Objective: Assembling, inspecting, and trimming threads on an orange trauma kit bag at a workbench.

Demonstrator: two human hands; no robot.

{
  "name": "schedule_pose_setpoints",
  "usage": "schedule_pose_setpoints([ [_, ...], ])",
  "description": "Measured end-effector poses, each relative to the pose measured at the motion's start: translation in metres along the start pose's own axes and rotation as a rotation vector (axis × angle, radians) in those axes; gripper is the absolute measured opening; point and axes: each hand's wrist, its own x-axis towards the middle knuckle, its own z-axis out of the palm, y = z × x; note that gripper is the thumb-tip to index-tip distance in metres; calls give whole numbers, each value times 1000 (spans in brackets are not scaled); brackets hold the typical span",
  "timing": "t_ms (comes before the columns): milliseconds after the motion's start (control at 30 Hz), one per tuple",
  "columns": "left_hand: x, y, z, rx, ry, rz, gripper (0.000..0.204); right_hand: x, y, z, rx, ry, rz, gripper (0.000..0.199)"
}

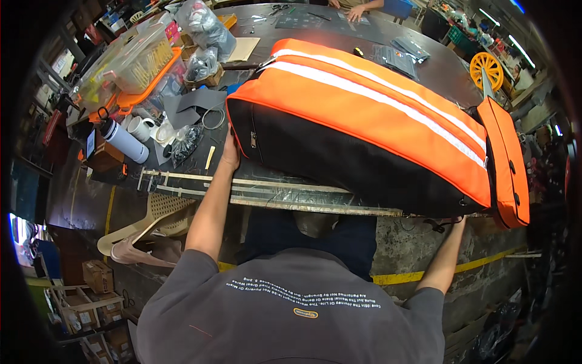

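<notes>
A large orange and black bag [364, 103] with two pale stripes along its top lies across the table, and its right part juts past the near edge. At its left end my left hand [231, 150] holds the black side panel, with the fingers mostly hidden behind it. Close by is a zip pull on that panel. My right hand [459, 224] grips the underside near the right end, largely covered by the bag. Beyond that end an orange flap or end piece [506, 161] stands out. A dark strap or cord hangs near my right hand.
To the left stand a blue-grey bottle [126, 141], a white mug [140, 129], plastic bags and a clear box [142, 57] on an orange lid. A metal strip runs along the table's near edge [291, 200]. Across the table are another person's hands [356, 12]. A beige chair [148, 230] stands left.
</notes>
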Motion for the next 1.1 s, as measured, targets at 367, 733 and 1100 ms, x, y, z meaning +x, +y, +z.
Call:
schedule_pose_setpoints([
  [367,-20,163,123,197,-207,-143,105,73,-38,-191,-146,215,74,46],
  [733,-23,132,117,954,-113,-500,94,119,28,-184,-332,405,199,46],
  [1100,-1,171,162,1457,-256,538,47,-28,-58,-70,-506,712,-176,38],
])
